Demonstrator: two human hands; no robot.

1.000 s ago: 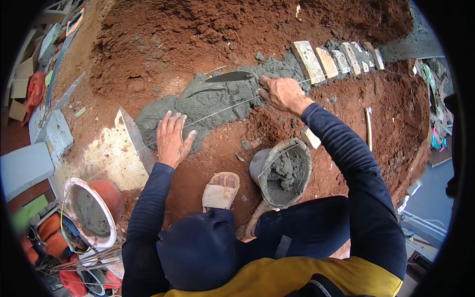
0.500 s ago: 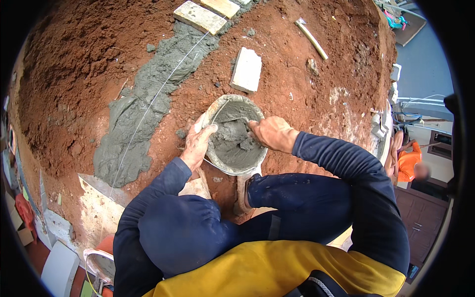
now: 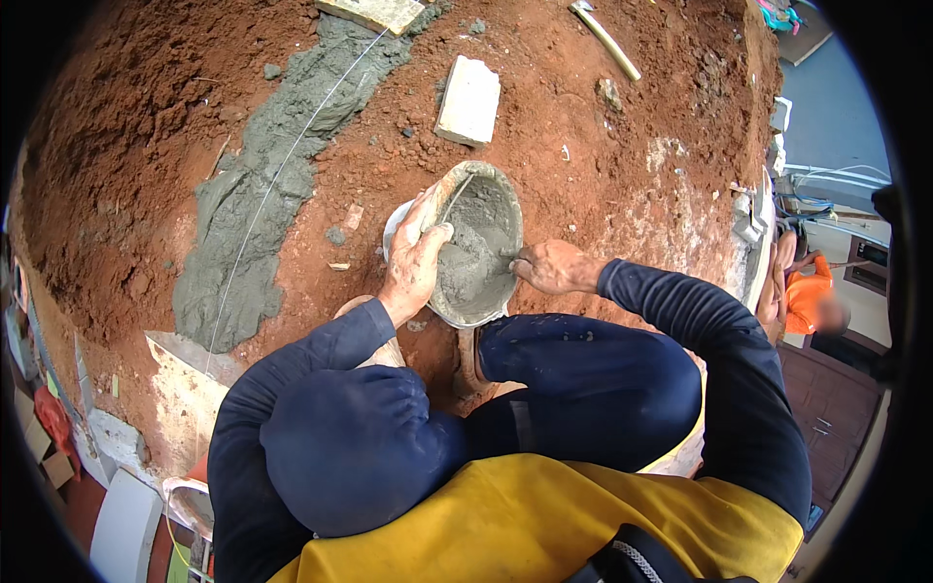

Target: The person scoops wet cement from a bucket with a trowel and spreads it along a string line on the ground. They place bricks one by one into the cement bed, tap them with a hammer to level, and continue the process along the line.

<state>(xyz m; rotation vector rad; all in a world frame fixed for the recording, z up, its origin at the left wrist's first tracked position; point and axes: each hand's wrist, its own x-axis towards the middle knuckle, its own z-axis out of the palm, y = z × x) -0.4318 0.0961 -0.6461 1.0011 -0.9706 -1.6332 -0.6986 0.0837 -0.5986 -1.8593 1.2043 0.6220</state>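
A bucket [image 3: 517, 209] of wet grey mortar [image 3: 465, 272] is tipped toward the right in front of my knees. My left hand [image 3: 418, 255] grips its left side, the thumb over the rim and the fingers around the outside. At the right rim is my right hand [image 3: 559, 267], closed, knuckles up. Whatever it holds is hidden by the fingers and the bucket's edge. Left of the bucket, a thick strip of wet mortar [image 3: 233, 248] lies along the red soil, with a taut string [image 3: 282, 173] running above it.
A pale block [image 3: 469, 102] lies on the soil beyond the bucket; another block [image 3: 374, 12] sits at the strip's far end. A pale-handled tool [image 3: 610, 44] lies farther right. A person in orange [image 3: 812, 299] is at the far right. A white board [image 3: 124, 525] stands lower left.
The bucket has tipped from nearly upright toward the right. My right hand has drawn back from inside it to the right rim. My left hand has moved farther over its left side.
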